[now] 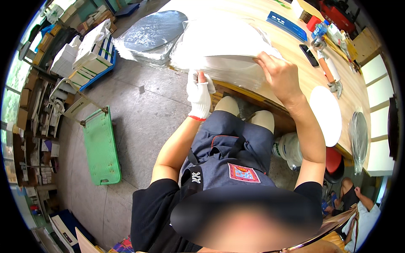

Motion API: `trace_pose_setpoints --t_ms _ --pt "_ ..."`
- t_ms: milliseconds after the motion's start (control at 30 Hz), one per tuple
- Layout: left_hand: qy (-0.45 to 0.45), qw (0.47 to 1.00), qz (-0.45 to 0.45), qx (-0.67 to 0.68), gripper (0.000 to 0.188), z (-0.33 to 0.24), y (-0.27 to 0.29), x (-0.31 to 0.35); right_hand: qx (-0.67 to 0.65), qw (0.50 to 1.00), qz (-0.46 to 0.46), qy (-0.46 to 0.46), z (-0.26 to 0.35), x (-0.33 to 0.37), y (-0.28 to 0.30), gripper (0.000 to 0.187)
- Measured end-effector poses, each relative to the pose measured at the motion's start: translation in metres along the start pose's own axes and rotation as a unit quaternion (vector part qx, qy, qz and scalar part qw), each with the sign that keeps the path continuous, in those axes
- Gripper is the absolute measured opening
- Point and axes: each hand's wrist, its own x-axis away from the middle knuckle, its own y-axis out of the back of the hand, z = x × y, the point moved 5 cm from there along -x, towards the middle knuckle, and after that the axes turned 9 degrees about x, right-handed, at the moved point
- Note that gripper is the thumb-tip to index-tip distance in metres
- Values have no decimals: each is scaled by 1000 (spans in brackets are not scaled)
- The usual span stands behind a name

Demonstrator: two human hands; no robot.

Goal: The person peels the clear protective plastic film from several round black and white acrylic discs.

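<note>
wood-toned table (292,52), white sheet (223,39)

sheet: smooth, bright, rounded, among clear plastic (241,77), at 12 o'clock on the table.
right hand (278,76): bare, at sheet's 4 o'clock, pinching its edge.
left hand (199,96): white-gloved, at sheet's 7 o'clock, fingers curled; grip cannot be told.

Brightly lit, with daylight glowing through windows (10,82) toward 9 o'clock; bleached by glare across white sheets (223,37) at 12; glinting on plastic wrap (143,55) at 11. Shadowed beneath the near edge of the surface (287,51). Bent toward a black, rounded rim; heavily blurred at 6.
</note>
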Motion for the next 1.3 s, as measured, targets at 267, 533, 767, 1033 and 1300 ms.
trace_pose_setpoints --t_ms 267,533,767,1033,1300 --pt "93 981 -74 153 16 15 -24 -16 -3 996 79 35 26 1 -2 11" --pt "191 976 -63 83 20 31 -36 -6 -3 994 87 59 35 2 -6 16" --pt "276 956 39 87 26 59 -58 -3 17 995 69 69 33 1 1 13" --pt "265 958 112 2 19 57 -55 38 4 998 2 70 20 4 19 7" --pt "234 930 276 -70 27 67 -54 78 -28 983 170 67 29 54 -26 24"
